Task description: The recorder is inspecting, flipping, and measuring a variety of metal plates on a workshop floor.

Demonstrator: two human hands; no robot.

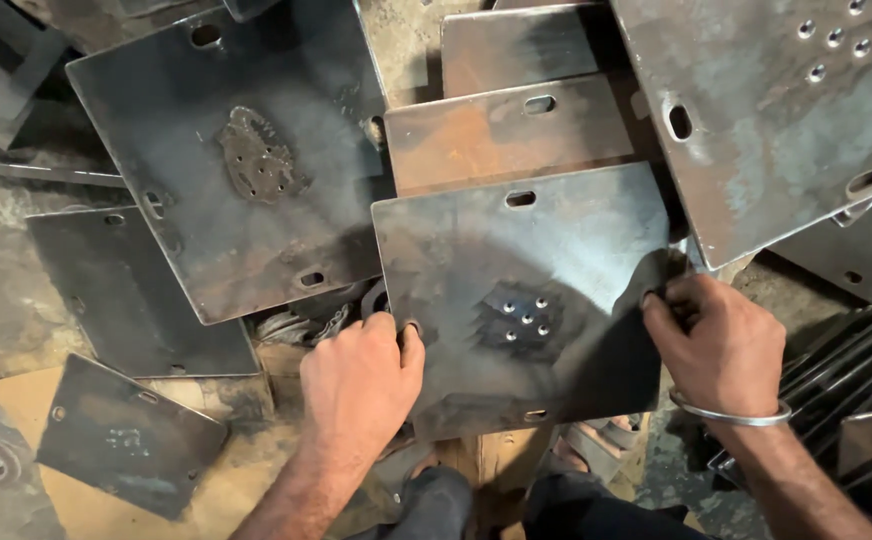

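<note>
A square dark steel plate [546,260] with slotted corner holes and a cluster of small round holes near its middle lies in front of me. My left hand [361,380] grips its left edge near the lower corner. My right hand [716,340], with a metal bangle on the wrist, grips its right edge by a corner slot. The plate rests on top of other similar plates.
Similar steel plates surround it: a large one [236,150] at upper left, rusty ones [516,125] behind, another [786,110] at upper right, smaller ones [126,435] at lower left on cardboard. Stacked metal strips [846,390] sit at right. My knees [516,505] show at the bottom.
</note>
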